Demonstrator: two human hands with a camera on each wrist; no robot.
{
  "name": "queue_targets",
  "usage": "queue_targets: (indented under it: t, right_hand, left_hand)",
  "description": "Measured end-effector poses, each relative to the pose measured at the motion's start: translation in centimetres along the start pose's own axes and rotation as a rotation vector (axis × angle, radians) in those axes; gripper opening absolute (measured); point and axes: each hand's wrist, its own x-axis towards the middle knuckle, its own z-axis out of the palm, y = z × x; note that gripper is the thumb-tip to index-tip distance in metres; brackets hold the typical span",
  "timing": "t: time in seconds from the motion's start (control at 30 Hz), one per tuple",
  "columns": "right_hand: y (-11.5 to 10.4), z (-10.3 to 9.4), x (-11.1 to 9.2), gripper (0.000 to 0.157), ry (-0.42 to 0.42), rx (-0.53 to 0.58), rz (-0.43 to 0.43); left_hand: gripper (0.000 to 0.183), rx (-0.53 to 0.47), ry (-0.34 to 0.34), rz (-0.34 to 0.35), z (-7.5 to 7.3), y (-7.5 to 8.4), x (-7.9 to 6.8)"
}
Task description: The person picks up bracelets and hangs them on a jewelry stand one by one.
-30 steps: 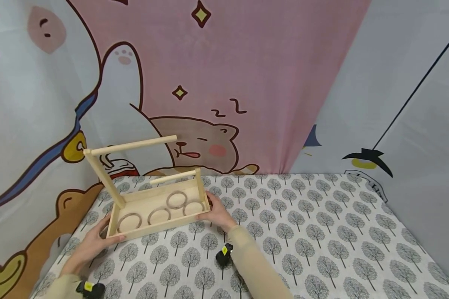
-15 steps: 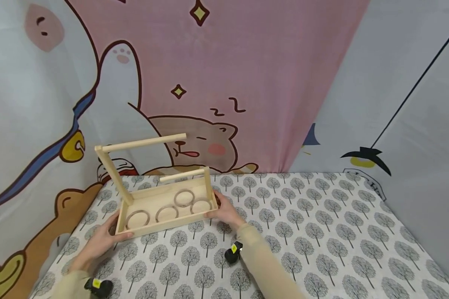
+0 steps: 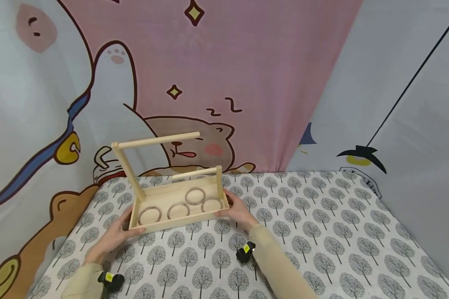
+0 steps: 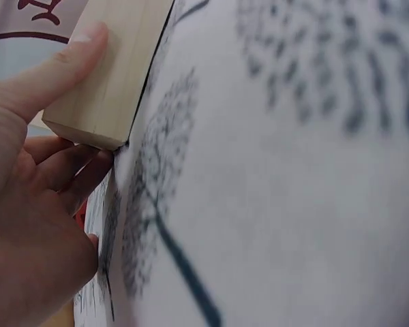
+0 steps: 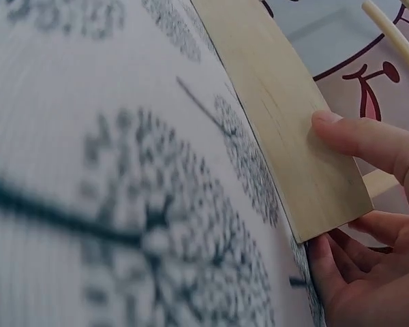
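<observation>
A pale wooden display stand has a shallow tray [image 3: 179,223], a tall post [image 3: 129,173] at the left and a shorter post [image 3: 219,182] at the right. Each post carries a horizontal rod. Several thin brownish rings [image 3: 195,188] lie inside the tray. At its left end my left hand [image 3: 116,234] grips the tray, thumb along the front wall [image 4: 116,68] and fingers around the corner. My right hand [image 3: 240,211] holds the right end likewise, its thumb on the front wall [image 5: 279,143]. The base is close over the cloth in both wrist views.
A white tablecloth [image 3: 284,253] with grey tree prints covers the table. Behind it hangs a pink and white curtain [image 3: 269,83] with cartoon animals. A black wrist camera [image 3: 111,281] sits at the left sleeve, another black camera [image 3: 245,252] at the right.
Both hands have carried the stand to the right, and its tilt in the view has lessened slightly. The rings remain in the tray. The head view has turned a little to the right.
</observation>
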Motion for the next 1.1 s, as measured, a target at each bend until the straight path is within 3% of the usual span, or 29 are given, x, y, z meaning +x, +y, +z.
queue_targets:
  t: [0.2, 0.5, 0.63, 0.97, 1.1]
  right_hand:
    - [0.6, -1.1, -0.7, 0.094, 0.036, 0.018, 0.030]
    - [0.7, -2.8, -2.2, 0.095, 0.097, 0.013, 0.044]
    - [0.8, -3.7, -2.9, 0.095, 0.123, 0.040, 0.070]
    - [1.1, -6.3, -5.0, 0.095, 0.166, 0.041, 0.106]
    - [1.1, -7.3, -5.8, 0.097, 0.167, 0.071, 0.136]
  left_hand:
    - [0.096, 0.040, 0.006, 0.042, 0.9, 0.2, 0.7]
    - [0.098, -0.007, -0.022, -0.008, 2.3, 0.9, 1.8]
    - [0.097, -0.003, -0.041, 0.037, 3.3, 1.4, 2.4]
    - [0.100, 0.039, -0.064, 0.056, 5.6, 2.9, 3.9]
    - [0.098, 0.018, -0.070, 0.135, 6.6, 3.6, 4.5]
